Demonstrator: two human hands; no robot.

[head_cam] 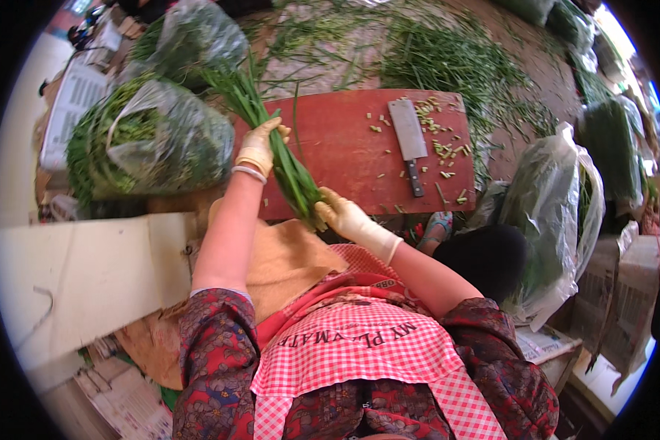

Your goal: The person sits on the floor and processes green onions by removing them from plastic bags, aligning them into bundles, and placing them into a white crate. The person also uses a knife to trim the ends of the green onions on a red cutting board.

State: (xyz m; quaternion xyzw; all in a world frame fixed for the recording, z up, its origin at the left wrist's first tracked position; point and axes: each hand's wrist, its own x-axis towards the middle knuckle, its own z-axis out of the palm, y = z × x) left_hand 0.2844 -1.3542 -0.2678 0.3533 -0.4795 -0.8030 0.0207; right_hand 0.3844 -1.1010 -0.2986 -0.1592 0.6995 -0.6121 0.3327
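Note:
My left hand (259, 144), in a pale glove, is closed around the middle of a bunch of long green leafy stalks (289, 168), which look like garlic chives. The leafy tips point up and away to the left. My right hand (349, 215), gloved too, has its fingertips against the pale cut ends of the bunch; whether they pinch any stalks is unclear. Below the bunch lies a red cutting board (335, 148). A cleaver (408, 132) with a black handle rests on the board's right half, among short cut stem pieces (445, 151).
Plastic bags of greens stand at left (170, 143) and far left (198, 44). Loose green stalks (451, 60) spread beyond the board. A clear plastic bag of greens (544, 220) stands near my right knee. An orange-brown cloth (291, 264) covers part of my lap.

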